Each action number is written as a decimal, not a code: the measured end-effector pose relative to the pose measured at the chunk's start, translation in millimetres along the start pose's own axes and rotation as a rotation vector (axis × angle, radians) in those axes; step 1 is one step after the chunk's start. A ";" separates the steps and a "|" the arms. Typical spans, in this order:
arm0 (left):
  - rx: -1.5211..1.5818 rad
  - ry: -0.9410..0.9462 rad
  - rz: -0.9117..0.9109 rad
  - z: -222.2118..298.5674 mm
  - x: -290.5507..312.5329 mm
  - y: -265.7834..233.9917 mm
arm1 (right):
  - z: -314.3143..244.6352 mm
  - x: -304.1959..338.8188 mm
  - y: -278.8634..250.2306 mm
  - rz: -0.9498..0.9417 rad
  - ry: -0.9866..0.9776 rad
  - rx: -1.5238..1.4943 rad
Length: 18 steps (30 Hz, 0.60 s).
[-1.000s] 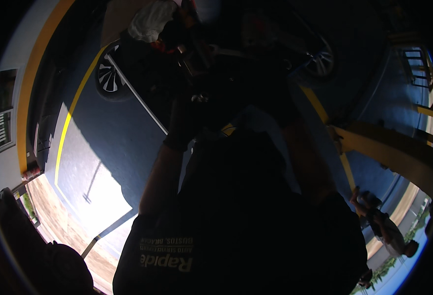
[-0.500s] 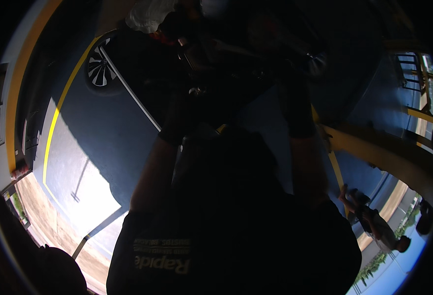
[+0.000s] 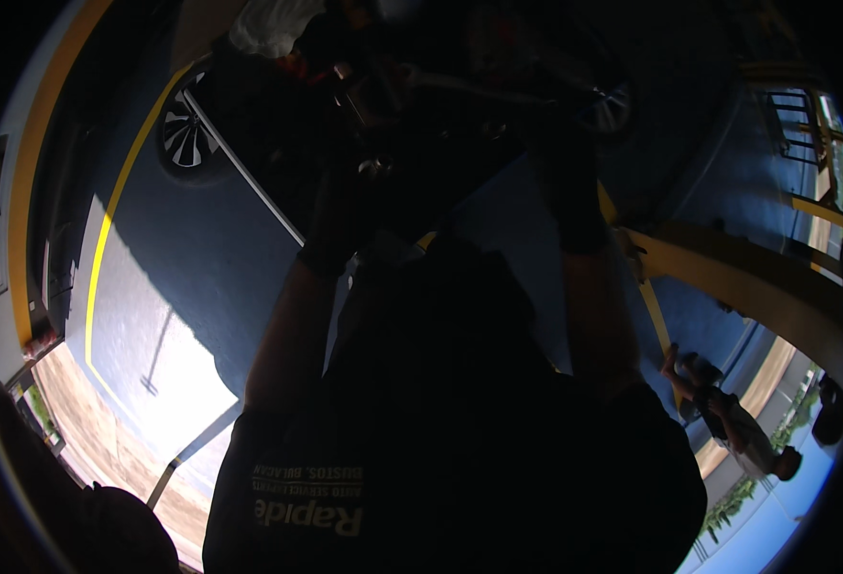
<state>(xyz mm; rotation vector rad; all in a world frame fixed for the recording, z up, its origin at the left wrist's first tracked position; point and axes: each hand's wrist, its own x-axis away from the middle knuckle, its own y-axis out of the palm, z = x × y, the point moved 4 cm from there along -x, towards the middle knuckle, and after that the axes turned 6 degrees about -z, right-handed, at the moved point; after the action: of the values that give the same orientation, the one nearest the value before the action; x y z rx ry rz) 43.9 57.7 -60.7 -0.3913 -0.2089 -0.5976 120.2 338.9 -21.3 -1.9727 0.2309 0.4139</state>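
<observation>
Both my forearms reach up into the deep shade of a dark car's mechanical parts (image 3: 459, 105). My left hand (image 3: 333, 215), in a dark glove or covering, is beside a small shiny metal part (image 3: 375, 166); its fingers are lost in shadow. Farther right, my right hand (image 3: 571, 206) is also dark to the wrist and raised near the parts, with its fingers hidden in the dark. A pale, curved metal arm (image 3: 469, 88) runs across above the hands. Whether either hand holds anything does not show.
A spoked wheel (image 3: 188, 132) is at upper left, another wheel (image 3: 609, 107) at upper right. A yellow lift post (image 3: 746, 273) stands on the right, near a person (image 3: 735, 421). A dark rounded shape (image 3: 120, 531) fills the lower left. Yellow lines (image 3: 106, 230) mark the blue floor.
The whole view has shifted slightly. Both my forearms sit a little higher and farther left in the picture, still raised to the car parts.
</observation>
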 end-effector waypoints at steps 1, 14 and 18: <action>0.026 -0.042 -0.014 2.7 0.8 -0.1 | 1.1 -0.8 2.0 0.009 -0.003 -0.026; 0.006 0.016 -0.008 -1.4 3.0 -4.2 | -5.6 -16.1 8.8 -0.022 0.036 -0.023; 0.176 0.026 0.015 20.9 11.3 -6.8 | -19.7 -20.2 5.1 -0.033 -0.010 0.126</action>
<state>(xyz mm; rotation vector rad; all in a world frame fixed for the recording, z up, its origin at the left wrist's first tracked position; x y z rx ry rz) 47.5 55.5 -36.3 -0.2148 -0.2312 -0.5642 103.5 318.4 -10.2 -1.8480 0.2134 0.3788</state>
